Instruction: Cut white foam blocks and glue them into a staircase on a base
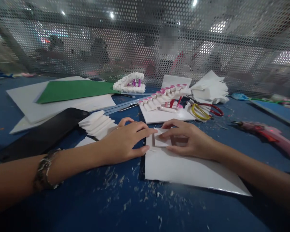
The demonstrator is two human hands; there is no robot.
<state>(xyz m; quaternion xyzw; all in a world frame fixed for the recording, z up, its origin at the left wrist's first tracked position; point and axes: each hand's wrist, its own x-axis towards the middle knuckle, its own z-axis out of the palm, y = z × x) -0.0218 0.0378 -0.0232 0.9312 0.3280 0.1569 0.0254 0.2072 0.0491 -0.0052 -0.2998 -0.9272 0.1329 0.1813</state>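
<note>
A white foam board sheet (178, 170) lies flat on the blue table in front of me, with a small white square piece (163, 141) on its upper left part. My right hand (186, 137) rests over this square, fingertips on top and thumb at its lower edge. My left hand (128, 141) reaches in from the left, palm down and fingers apart. Its index fingertip meets the square's upper left corner, and the thumb tip lies at the sheet's left edge. A stack of white strips (99, 124) sits just beyond my left wrist.
Behind stand a white stair model (169, 109) with pink-topped pieces and a white arch model (129, 84). Scissors (200, 111) and a pink glue gun (270, 135) lie right. At left are a black phone (45, 132) and green paper (77, 91). A perforated metal screen (135, 42) rises behind.
</note>
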